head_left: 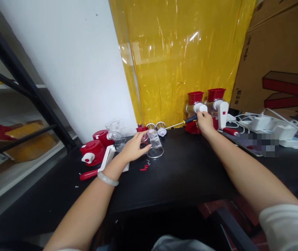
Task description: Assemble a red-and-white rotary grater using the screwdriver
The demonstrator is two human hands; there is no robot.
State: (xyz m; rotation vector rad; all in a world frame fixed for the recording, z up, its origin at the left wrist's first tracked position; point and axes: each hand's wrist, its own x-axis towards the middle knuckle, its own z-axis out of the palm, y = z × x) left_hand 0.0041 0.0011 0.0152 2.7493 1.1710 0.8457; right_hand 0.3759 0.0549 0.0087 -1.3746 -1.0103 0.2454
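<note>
My left hand (135, 146) is closed around a clear plastic housing (155, 141) whose round rim is near the black table. My right hand (205, 123) grips the dark, yellow-banded handle of a screwdriver (189, 120). Its metal shaft points left, with the tip near the housing; whether they touch, I cannot tell. Two metal grater drums (161, 128) lie just behind, beside a small red part (141, 128). Small red pieces (144, 168) lie in front of my left hand. A white crank with a red handle (88, 174) rests left of it.
Red bases (93, 152) and another clear housing (114, 129) stand at the left. Two assembled rotary graters (217, 94) stand at the back right. Beyond my right arm are a tablet-like device (245, 143), white chargers (261, 123) and cables. A cardboard box (279, 62) leans behind them.
</note>
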